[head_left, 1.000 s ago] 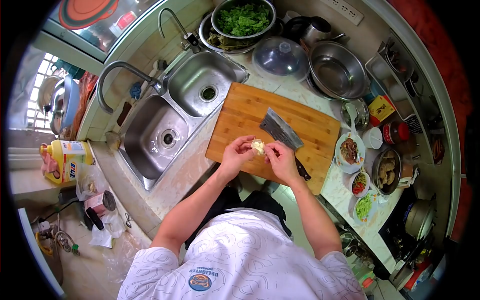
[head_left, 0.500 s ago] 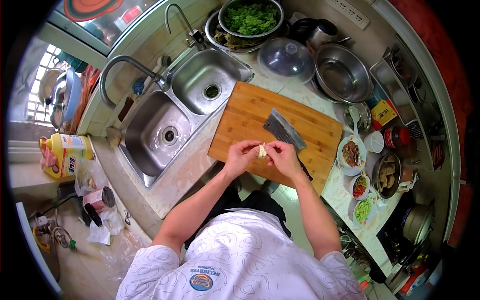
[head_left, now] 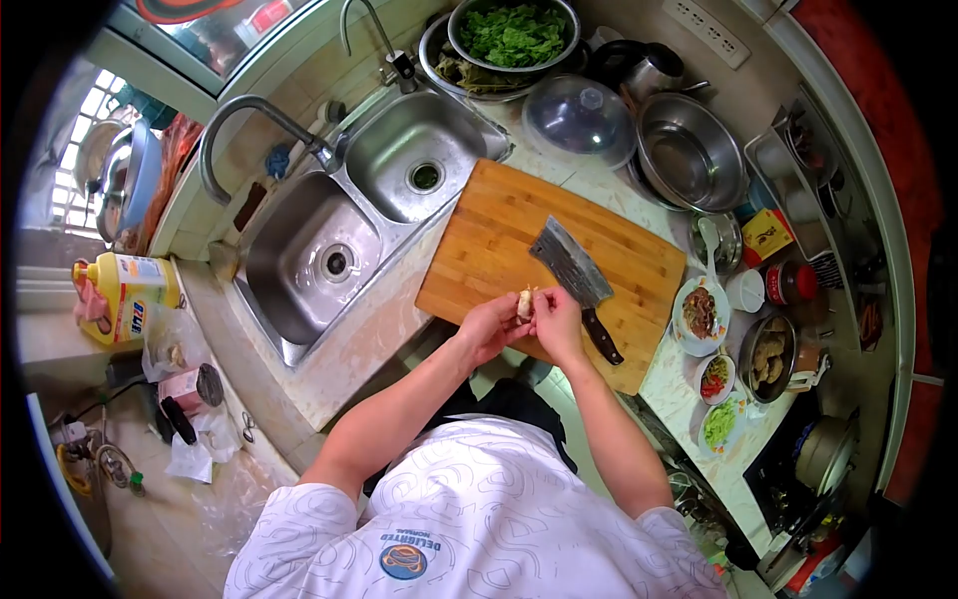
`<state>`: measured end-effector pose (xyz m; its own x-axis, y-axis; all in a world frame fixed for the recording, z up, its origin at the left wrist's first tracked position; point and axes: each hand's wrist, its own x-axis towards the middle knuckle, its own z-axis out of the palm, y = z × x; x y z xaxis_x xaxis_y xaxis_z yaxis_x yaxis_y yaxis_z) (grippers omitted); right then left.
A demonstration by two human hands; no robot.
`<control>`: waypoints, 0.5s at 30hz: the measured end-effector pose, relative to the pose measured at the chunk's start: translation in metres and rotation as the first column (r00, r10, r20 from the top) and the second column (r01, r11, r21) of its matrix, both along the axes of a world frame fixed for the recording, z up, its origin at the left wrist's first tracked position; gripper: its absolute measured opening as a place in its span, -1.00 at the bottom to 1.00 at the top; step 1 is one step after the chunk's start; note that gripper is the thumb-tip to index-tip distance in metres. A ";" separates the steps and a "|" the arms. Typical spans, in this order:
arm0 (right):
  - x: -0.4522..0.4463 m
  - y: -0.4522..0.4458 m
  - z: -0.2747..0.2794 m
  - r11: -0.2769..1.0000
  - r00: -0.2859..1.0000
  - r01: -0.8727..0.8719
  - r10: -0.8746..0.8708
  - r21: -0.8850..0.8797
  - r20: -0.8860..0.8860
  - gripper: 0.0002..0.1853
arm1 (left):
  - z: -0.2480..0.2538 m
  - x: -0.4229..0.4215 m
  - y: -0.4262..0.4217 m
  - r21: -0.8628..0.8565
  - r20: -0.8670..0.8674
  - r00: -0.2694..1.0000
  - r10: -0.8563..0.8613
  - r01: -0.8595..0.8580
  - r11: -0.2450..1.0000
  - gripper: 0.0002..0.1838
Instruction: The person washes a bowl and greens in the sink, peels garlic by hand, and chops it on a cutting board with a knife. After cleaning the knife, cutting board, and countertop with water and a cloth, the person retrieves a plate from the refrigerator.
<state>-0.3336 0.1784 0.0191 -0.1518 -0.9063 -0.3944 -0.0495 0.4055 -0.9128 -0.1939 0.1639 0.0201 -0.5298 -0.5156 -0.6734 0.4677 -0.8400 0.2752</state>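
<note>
Close together at the near edge of the wooden cutting board (head_left: 479,240), my two hands meet around a small whitish piece of garlic (head_left: 525,305). My left hand (head_left: 489,327) holds it from the left, palm turned partly up. The fingertips of my right hand (head_left: 556,317) pinch at its right side. On the board, just beyond my right hand, lies a cleaver (head_left: 572,264) with a wide dark blade. Its black handle points toward the board's near right corner.
A double sink (head_left: 309,265) is set in the counter on the left. Along the right stand a plate of cut meat (head_left: 701,311), a small bowl of chopped peppers (head_left: 717,377), chopped greens (head_left: 720,424) and a metal bowl of ginger (head_left: 768,357). A steel basin (head_left: 691,150) is behind.
My hands have turned the garlic more upright, and my left palm has rolled upward. My right hand has shifted slightly left, showing the cleaver's handle more fully. The view has shifted slightly.
</note>
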 end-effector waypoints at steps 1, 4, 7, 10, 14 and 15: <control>0.000 0.000 0.000 1.000 1.000 -0.002 0.002 0.001 -0.002 -0.83 | -0.004 0.001 0.001 -0.059 0.028 1.000 -0.008 0.010 0.998 -0.70; -0.003 -0.004 0.011 0.998 0.992 0.005 -0.013 0.060 0.128 -0.82 | 0.002 -0.003 0.001 -0.194 0.156 0.988 -0.013 0.043 0.980 -0.66; -0.013 -0.009 0.014 0.995 0.982 -0.057 0.042 0.079 0.184 -0.80 | 0.000 -0.003 0.003 -0.316 0.331 0.943 0.004 0.107 0.943 -0.61; -0.021 -0.016 0.012 0.971 0.902 -0.037 -0.069 0.234 0.427 -0.86 | -0.001 -0.001 0.002 -0.352 0.337 0.942 0.001 0.125 0.927 -0.57; -0.023 -0.012 0.004 0.946 0.789 0.027 -0.218 0.322 0.574 -0.89 | -0.007 -0.001 0.001 -0.321 0.339 0.939 0.052 0.063 0.945 -0.61; -0.021 -0.010 0.002 0.939 0.773 0.051 -0.252 0.339 0.582 -0.90 | -0.003 -0.002 0.000 -0.319 0.338 0.940 0.053 0.062 0.946 -0.61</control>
